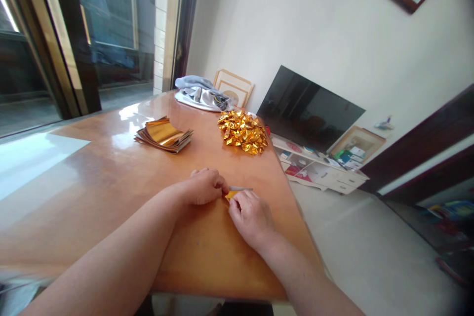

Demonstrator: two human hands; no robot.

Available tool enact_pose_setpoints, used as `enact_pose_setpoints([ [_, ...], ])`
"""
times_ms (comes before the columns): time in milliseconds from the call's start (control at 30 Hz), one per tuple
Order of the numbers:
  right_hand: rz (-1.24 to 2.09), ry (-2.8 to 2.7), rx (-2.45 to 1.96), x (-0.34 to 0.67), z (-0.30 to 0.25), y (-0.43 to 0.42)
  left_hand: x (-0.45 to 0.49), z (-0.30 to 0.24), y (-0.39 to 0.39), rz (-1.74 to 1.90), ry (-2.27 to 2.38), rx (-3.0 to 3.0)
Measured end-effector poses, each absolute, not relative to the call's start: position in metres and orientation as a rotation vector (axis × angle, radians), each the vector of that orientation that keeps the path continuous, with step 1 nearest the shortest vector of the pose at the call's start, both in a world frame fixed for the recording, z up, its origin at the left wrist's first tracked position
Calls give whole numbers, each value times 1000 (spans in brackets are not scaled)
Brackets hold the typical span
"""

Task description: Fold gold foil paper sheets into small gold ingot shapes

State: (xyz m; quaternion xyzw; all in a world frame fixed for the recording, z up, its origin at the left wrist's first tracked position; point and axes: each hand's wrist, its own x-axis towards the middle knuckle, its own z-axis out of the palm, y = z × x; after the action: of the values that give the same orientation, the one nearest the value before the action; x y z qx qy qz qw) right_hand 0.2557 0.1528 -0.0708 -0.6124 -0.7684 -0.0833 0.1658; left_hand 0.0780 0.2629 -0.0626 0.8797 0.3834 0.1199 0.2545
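Note:
Near the right side of the wooden table [200, 242], my left hand [205, 186] and my right hand [252, 215] meet over a sheet of gold foil paper [232, 193]. Its grey edge shows beyond my fingers. The fingers of both hands are closed on the paper, which lies at the table top and is partly covered by them. Ahead and to the left sits a stack of gold foil paper sheets [165, 133], somewhat curled. Farther off, toward the right edge, a heap of folded gold foil pieces [243, 132] rests on the table.
Light blue and white cloth [200, 93] lies at the table's far end, with framed pictures [233, 88] behind it. A pale sheet [37, 158] covers part of the left side. Beyond the right edge stand a television [309, 108] and a low white cabinet [322, 173].

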Motion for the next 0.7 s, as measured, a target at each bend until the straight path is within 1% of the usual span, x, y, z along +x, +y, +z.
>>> enact_pose_setpoints([
  [333,3,-1983,-1778,261,-75,154,78,-72,267,361,1042,2423],
  [533,82,-1928,-1643,262,-72,149,78,-72,266,365,1055,2434],
  [700,71,-2055,-1494,260,-71,148,78,-70,266,339,1058,2443],
])
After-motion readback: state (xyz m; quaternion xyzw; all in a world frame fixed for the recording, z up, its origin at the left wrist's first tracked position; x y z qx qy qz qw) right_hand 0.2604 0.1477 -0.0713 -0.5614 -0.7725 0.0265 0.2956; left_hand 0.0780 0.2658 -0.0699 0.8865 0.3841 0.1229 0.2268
